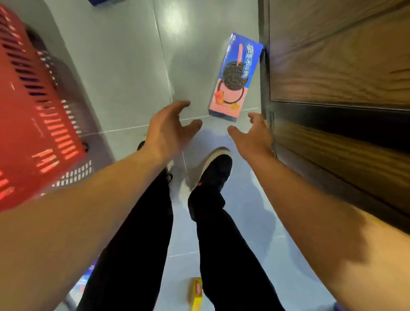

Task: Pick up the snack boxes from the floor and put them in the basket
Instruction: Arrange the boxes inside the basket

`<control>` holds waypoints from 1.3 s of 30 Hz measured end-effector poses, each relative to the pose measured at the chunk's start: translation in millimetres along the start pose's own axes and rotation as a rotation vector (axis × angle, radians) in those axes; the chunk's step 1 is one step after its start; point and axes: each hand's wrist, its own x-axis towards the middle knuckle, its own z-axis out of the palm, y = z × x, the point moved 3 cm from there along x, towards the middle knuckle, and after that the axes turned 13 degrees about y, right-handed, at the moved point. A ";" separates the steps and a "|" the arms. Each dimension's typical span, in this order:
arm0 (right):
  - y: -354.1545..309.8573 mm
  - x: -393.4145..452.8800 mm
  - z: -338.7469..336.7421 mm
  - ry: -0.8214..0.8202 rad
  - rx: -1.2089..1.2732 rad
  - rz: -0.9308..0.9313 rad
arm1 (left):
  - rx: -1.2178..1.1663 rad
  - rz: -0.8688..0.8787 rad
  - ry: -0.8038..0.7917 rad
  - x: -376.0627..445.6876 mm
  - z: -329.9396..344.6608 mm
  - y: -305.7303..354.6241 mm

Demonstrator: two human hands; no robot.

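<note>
Nearest the camera, two bare forearms and black trouser legs [137, 244] fill the lower frame and hide much of the floor beneath them. A small yellow box [196, 293] lies on the floor between the legs, its lower end cut off by the frame edge; a blue package [83, 282] at the lower left is mostly covered by the left leg and too blurred to identify. One dark shoe with a white sole [216, 168] is planted on the pale grey tiled floor [124, 73]; the other shoe is almost wholly hidden behind the left wrist. Both hands are empty: the left hand [168, 131] has its fingers spread wide, and the right hand [255, 135] is likewise open, close against a dark wood-grain cabinet [337, 66] along the right side. Just beyond the fingertips, not touched by either hand, lies the blue and pink cookie box [236, 77], flat on the floor with its far corner against the cabinet base. A red slotted basket [33, 106], motion-blurred and cut off at the left edge, stands well apart from that box. At the top edge a dark blue object [104, 1] is only partly in frame.
</note>
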 end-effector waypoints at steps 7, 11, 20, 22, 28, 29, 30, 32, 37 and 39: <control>28.7 104.5 89.6 0.112 0.193 0.097 | -0.032 0.003 -0.028 90.1 108.1 -38.6; 37.4 129.3 114.9 0.173 0.298 0.111 | -0.082 0.006 -0.078 115.9 152.9 -43.8; 11.9 101.7 112.0 0.200 0.408 0.046 | -0.353 -0.065 -0.045 95.2 150.6 -38.7; -6.8 77.1 100.6 0.139 0.421 0.035 | -0.379 -0.105 0.000 81.4 118.1 -40.8; -59.4 -10.8 60.3 -0.023 0.437 0.033 | -0.732 -0.428 -0.088 21.3 0.7 -34.8; -70.6 -28.2 48.2 -0.035 0.430 0.025 | -0.772 -0.475 -0.094 9.4 -22.3 -29.1; -80.1 -46.2 36.0 -0.045 0.429 0.030 | -0.800 -0.518 -0.102 -4.2 -45.6 -22.6; -99.2 -83.8 7.6 -0.087 0.427 0.095 | -0.809 -0.580 -0.119 -30.1 -90.0 -8.8; -153.1 -173.3 -87.1 -0.318 0.442 0.241 | -0.746 -0.555 -0.180 -105.1 -203.5 46.9; -170.5 -211.1 -124.8 -0.356 0.403 0.208 | -0.670 -0.469 -0.212 -136.8 -246.9 62.1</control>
